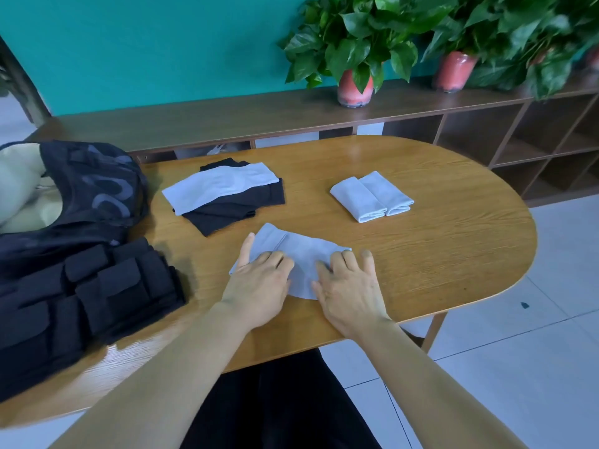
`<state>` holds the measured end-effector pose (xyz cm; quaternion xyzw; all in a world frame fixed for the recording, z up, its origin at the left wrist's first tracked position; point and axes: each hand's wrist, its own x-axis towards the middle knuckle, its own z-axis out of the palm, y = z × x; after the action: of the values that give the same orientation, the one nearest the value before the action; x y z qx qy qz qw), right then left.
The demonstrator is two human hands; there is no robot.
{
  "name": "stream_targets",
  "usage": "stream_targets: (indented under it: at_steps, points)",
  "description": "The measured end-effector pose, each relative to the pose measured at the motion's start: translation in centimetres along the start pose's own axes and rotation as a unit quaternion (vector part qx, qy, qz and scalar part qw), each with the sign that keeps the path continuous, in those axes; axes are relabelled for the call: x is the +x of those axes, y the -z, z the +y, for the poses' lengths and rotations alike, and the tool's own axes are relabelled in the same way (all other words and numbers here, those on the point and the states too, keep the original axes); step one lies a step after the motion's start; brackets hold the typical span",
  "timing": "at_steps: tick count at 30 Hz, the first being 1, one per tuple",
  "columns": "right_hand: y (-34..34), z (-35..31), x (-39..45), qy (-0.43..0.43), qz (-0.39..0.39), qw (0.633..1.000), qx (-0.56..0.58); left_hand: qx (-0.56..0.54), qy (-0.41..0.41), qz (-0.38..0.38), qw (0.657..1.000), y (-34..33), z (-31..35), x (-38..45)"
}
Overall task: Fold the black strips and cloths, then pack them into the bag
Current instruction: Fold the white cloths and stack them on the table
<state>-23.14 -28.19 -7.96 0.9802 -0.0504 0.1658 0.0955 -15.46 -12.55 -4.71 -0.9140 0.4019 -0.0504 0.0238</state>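
One oval wooden desk (pixel 421 254) carries everything. One black bag (pixel 81 254) fills its left end. A stack of black cloths (pixel 240 209) lies near the far edge, one pale cloth (pixel 220 186) on top. Two folded pale cloths (pixel 372 196) sit side by side toward the right. At the near edge, one pale cloth (pixel 301 254) lies under the left hand (pixel 259 286) and right hand (pixel 350 293), each grip apart, fingers pressing flat.
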Motion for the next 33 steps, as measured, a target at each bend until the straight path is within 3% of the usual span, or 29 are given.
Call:
stream_targets:
  at_steps: [4,8,12,14,20,28,33]
  points:
    - [0.7,0.8,0.9,-0.023,0.055,0.996,0.061,-0.054,0.031,0.071,0.996,-1.2,0.7,-0.7]
    - [1.0,2.4,3.7,0.008,0.083,0.993,0.089,-0.167,0.13,0.158,0.965,-2.1,3.8,-1.6]
    - [0.2,2.3,5.3,0.099,0.002,0.989,0.109,-0.163,0.199,0.165,0.952,-2.1,6.0,-1.8]
    - [-0.2,2.2,5.3,0.101,-0.03,0.988,0.111,-0.142,0.21,0.163,0.954,-2.2,5.8,-1.8]
    - [-0.7,1.4,2.3,0.035,0.021,0.992,0.122,-0.065,0.197,0.107,0.972,-1.6,3.0,-2.3]
    - [-0.3,-2.2,-1.8,-0.048,0.096,0.985,0.133,-0.106,0.102,0.066,0.987,-1.7,-1.5,-3.7]
    - [0.2,-3.5,-2.5,-0.083,0.085,0.985,0.126,-0.103,0.064,0.047,0.991,-1.0,-2.2,-3.9]
